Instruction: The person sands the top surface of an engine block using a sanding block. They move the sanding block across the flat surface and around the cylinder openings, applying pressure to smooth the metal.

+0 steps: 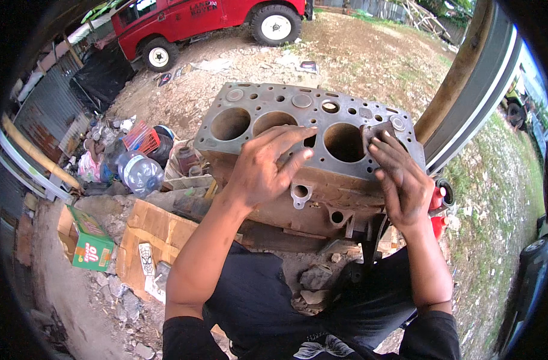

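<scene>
Outdoors, bright daylight: pale stony dirt ground [346,51], patchy green grass [487,240] on R, grey corrugated metal sheeting [43,114] on L, boxy red veh. [217,23] at back.

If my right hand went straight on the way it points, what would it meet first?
Likely the dark flat piece at your right hand, on the engine block; exact depth is unclear.

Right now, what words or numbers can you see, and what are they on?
I won't copy words out, but I can show where they are:
Dark lettering: side of the red vehicle.
Big pale lettering: green box.
Tiny pale lettering: black shirt, too small to read.
Engine block: no lettering I can make out.
</scene>
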Tool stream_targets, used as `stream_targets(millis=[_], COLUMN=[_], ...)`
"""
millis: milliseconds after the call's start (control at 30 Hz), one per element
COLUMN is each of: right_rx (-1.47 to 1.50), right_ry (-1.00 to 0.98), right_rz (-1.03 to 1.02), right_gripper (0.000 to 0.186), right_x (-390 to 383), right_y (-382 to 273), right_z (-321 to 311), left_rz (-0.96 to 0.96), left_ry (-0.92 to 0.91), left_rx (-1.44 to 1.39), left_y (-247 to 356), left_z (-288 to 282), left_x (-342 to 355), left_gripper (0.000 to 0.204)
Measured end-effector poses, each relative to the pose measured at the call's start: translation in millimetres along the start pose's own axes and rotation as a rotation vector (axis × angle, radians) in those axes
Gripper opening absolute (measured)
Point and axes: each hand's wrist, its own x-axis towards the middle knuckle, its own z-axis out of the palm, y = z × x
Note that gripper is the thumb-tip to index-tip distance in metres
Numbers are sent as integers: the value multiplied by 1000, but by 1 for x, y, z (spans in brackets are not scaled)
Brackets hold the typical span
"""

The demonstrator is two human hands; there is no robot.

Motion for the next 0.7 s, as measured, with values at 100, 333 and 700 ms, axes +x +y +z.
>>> stream_targets(millis=[100, 333, 700], right_rx=[9, 137, 232], right_ry=[-54, -50, 4], right_rz=[-103, -106, 26], right_gripper=[45, 60, 57], right_x=[0, 1, -16], right_y=[-8, -21, 2], right_z=[10, 26, -17], left_rz=[14, -381, -253], left_ry=[-69, 39, 1], left_rx=[-85, -560, 377], left_y=[24, 41, 17], left_z=[7, 31, 4], left_x=[2, 15, 17], left_gripper=[43, 41, 28])
